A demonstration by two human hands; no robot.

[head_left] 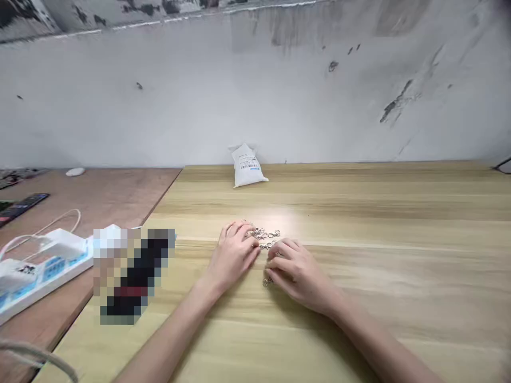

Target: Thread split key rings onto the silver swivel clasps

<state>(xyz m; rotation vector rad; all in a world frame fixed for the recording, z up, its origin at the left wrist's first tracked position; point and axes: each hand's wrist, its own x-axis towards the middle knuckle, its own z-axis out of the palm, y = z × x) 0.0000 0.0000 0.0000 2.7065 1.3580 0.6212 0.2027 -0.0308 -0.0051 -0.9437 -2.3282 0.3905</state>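
left hand (233, 258), right hand (297, 274) curled over silver chain (262, 234); part hidden beneath, grip unclear.

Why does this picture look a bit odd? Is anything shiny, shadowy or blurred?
In the head view, glare whitens the wooden table just behind the metal chain; soft shadows lie under the left hand and right hand; a pixelated patch hides something at the table's left; the chain's small links look slightly fuzzy.
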